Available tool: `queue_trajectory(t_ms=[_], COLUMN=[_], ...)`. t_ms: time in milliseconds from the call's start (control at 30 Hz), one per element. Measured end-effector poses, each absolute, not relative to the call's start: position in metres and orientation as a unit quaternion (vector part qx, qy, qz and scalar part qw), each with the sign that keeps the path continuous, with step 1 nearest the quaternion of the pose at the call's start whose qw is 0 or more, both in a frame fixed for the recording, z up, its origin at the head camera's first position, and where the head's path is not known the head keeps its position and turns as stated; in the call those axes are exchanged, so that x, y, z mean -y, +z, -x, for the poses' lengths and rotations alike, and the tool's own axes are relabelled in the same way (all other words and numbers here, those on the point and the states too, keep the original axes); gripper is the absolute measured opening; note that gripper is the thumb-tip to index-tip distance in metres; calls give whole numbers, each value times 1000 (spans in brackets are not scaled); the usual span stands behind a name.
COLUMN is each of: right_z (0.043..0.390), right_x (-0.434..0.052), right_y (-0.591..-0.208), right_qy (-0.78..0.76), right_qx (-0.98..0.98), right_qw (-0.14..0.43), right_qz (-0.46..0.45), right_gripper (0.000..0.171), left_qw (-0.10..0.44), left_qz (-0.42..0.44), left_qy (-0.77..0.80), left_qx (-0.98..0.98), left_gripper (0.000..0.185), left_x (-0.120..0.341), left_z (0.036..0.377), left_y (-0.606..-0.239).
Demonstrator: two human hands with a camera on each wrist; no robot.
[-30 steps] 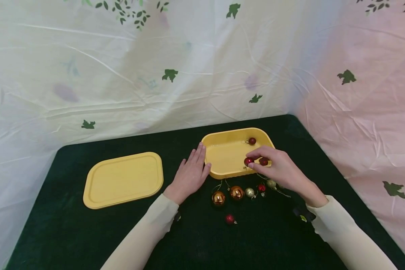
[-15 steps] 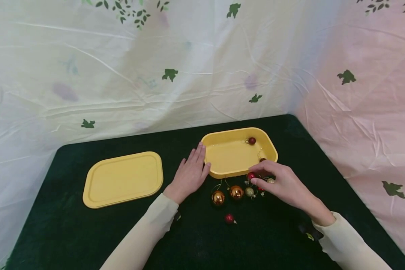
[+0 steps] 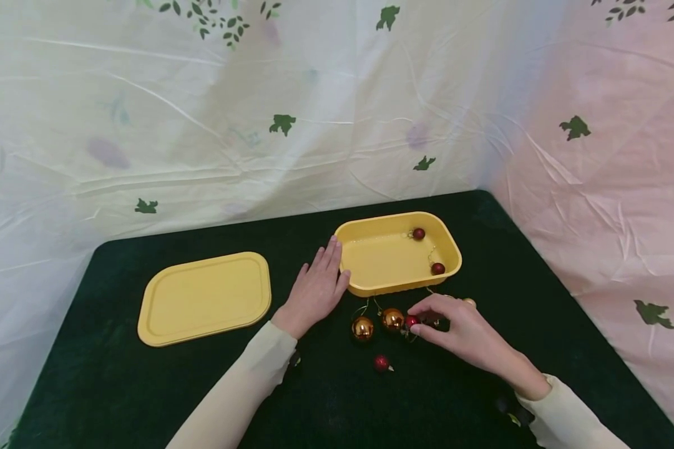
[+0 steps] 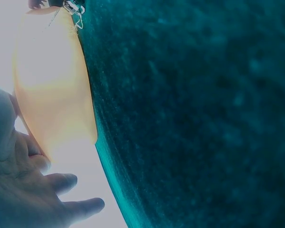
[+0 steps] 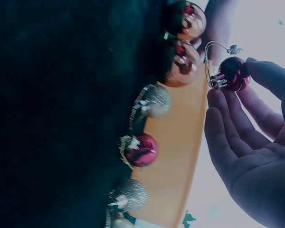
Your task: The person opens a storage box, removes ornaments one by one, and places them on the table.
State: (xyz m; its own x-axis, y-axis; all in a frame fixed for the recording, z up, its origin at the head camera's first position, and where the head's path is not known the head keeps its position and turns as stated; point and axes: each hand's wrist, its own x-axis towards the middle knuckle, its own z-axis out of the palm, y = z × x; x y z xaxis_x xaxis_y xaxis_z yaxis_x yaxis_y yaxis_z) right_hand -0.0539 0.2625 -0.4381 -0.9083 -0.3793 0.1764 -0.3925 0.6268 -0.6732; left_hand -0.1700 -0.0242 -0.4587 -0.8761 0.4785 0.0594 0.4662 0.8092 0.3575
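Observation:
My right hand (image 3: 463,327) pinches a shiny red Christmas ball (image 5: 234,73) between thumb and fingertips; its cap and looped cord show in the right wrist view. It is held at the row of baubles in front of the yellow box (image 3: 390,289). Fingers extended, my left hand (image 3: 316,290) rests against the box's left side. Two dark red balls, one at the back (image 3: 418,234) and one at the front right (image 3: 438,268), lie inside the box. Beside the held ball are two copper balls, the left one (image 3: 362,328) and the right one (image 3: 392,319).
A yellow lid (image 3: 205,299) lies on the dark green tablecloth (image 3: 337,399) at left. Another red ball (image 3: 381,363) lies nearer the front. Along the box, the right wrist view shows glittery silver balls (image 5: 157,100) and a red ball (image 5: 141,149). Patterned curtains (image 3: 202,156) border the table.
The right hand, holding the red ball, has moved from over the box toward the front, down to the bauble row. The left hand stays at the box's side.

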Motion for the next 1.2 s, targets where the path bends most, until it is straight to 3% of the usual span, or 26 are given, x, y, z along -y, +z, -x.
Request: queue_trajectory(t_ms=[600,1200], right_z=[41,42], right_x=[-257,-255], right_y=[-470,-474], right_qy=[381,353], right_qx=[892,902], right_qw=[-56,-91], right_qz=[-237,-233], right_gripper=[24,25], left_qw=[21,22], left_qz=[-244,-243], left_qy=[180,179], left_qx=[-953,-953], left_gripper=[68,68], left_x=[23,23], left_z=[171,169], left_y=[-458,-459])
